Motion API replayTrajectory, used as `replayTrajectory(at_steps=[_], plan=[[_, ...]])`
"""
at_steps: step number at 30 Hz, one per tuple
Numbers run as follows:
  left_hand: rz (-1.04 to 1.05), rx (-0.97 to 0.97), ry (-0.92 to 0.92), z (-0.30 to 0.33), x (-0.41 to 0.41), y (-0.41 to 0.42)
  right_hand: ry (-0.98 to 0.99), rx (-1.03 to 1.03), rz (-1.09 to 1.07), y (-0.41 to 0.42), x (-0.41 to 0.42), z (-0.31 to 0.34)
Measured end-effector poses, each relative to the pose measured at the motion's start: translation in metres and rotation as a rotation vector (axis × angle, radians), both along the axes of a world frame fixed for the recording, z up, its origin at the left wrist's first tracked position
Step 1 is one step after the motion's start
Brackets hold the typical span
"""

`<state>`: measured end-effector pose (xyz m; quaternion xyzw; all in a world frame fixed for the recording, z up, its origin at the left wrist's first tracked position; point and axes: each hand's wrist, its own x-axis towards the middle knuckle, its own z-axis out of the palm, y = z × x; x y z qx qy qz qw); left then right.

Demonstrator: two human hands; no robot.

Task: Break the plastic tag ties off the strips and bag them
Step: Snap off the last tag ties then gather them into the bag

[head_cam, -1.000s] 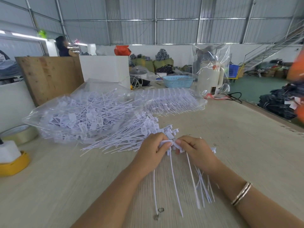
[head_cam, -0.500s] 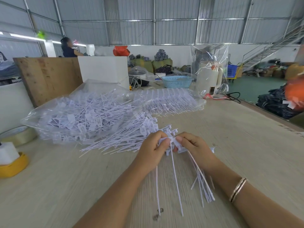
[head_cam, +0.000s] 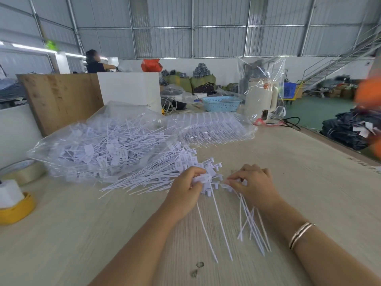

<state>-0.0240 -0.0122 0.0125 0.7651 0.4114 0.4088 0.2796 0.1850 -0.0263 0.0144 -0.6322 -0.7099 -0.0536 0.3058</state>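
Observation:
My left hand [head_cam: 186, 189] grips the head end of a white strip of tag ties [head_cam: 206, 183], with two long tails hanging toward me. My right hand [head_cam: 252, 184] pinches the head of a tie and holds a bunch of loose ties [head_cam: 252, 226] whose tails fan out over the table. A gap of a few centimetres separates the two hands. A pile of loose white ties [head_cam: 148, 174] lies just left of my left hand. Behind it a clear plastic bag [head_cam: 99, 145] is full of ties. A second clear bag [head_cam: 214, 126] holds unbroken strips.
A tape roll [head_cam: 22, 172] and a yellow holder [head_cam: 16, 211] sit at the left edge of the wooden table [head_cam: 82, 234]. A blue basket [head_cam: 221, 103], a white box [head_cam: 129, 87] and a bagged white appliance [head_cam: 261, 96] stand at the back. A person works far behind.
My hands were together on the strip; the right hand has pulled away to the right with a tie, opening a gap. The camera view has shifted slightly.

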Motion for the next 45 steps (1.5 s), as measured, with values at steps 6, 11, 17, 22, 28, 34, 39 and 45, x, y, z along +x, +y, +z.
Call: replayTrajectory(at_steps=[6, 11, 17, 22, 28, 34, 39, 45], plan=[[0.018, 0.037, 0.035, -0.004, 0.001, 0.002, -0.006, 0.246, 0.064, -0.012, -0.014, 0.008], [-0.047, 0.039, 0.015, -0.006, 0.006, 0.0, -0.024, 0.08, 0.296, -0.022, -0.041, 0.006], [-0.055, 0.037, -0.052, -0.005, 0.007, -0.002, 0.04, 0.053, 0.311, -0.016, -0.042, 0.003], [-0.061, -0.051, -0.174, -0.002, 0.01, -0.003, 0.092, 0.094, 0.279, -0.017, -0.042, 0.007], [-0.152, -0.281, -0.233, -0.005, 0.008, 0.0, 0.043, 0.101, 0.26, -0.02, -0.04, 0.009], [-0.22, -0.277, -0.205, -0.004, 0.006, 0.001, 0.105, 0.068, 0.348, -0.023, -0.037, 0.012], [-0.239, -0.263, -0.234, -0.003, 0.005, -0.001, 0.269, 0.069, 0.42, -0.017, -0.035, 0.009], [-0.257, -0.238, -0.228, -0.001, 0.005, -0.002, 0.349, 0.116, 0.455, -0.012, -0.03, 0.007]])
